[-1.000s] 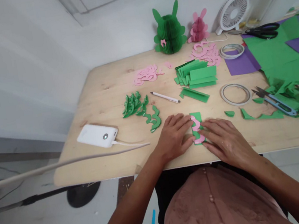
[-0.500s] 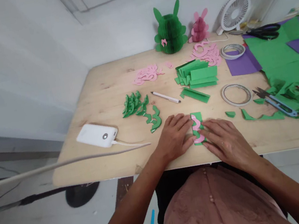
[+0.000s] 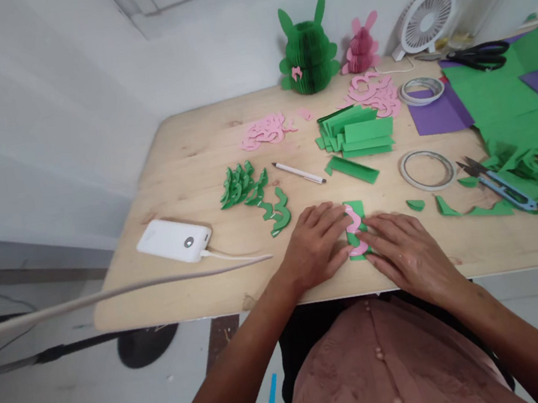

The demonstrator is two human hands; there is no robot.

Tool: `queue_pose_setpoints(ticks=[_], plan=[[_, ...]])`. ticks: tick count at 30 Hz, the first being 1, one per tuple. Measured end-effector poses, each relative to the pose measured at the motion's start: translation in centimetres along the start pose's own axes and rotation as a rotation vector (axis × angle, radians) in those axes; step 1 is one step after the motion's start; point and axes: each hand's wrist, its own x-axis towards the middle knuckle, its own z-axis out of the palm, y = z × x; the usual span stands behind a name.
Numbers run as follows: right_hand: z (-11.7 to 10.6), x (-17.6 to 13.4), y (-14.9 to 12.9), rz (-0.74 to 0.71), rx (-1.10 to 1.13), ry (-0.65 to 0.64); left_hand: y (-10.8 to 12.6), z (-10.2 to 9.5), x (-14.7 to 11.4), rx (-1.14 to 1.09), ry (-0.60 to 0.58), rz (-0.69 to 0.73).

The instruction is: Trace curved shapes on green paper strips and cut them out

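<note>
A pink wavy paper cutout (image 3: 353,217) lies on a small green paper strip (image 3: 353,206) near the table's front edge. My left hand (image 3: 316,245) rests flat at the strip's left side, its fingertips touching the paper. From the right, my right hand (image 3: 404,250) lays its stretched fingers on the strip and cutout. Both hands are open and press the paper to the table; the fingers partly cover its edges. Green wavy cutouts (image 3: 278,213) lie left of my left hand, and a white pen (image 3: 299,173) lies beyond it.
Folded green strips (image 3: 367,129), pink cutouts (image 3: 266,130) and a tape roll (image 3: 427,170) lie farther back. Blue-handled snips (image 3: 501,183) rest among green scraps at right. A power bank (image 3: 174,240) with a cable sits left. Green (image 3: 308,54) and pink paper figures (image 3: 361,49) stand by the wall.
Both hands stay on the green strip and pink cutout with hardly any movement. The view has shifted slightly.
</note>
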Motion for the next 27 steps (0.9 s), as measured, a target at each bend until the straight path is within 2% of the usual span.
queue_pose_setpoints(ticks=[8,27], plan=[[-0.04,0.03,0.1,0.005,0.013,-0.016,-0.06,0.09,-0.1,0.012,-0.061,0.036],[-0.06,0.05,0.09,0.004,-0.005,-0.024,-0.03,0.2,-0.15,0.027,-0.043,0.046]])
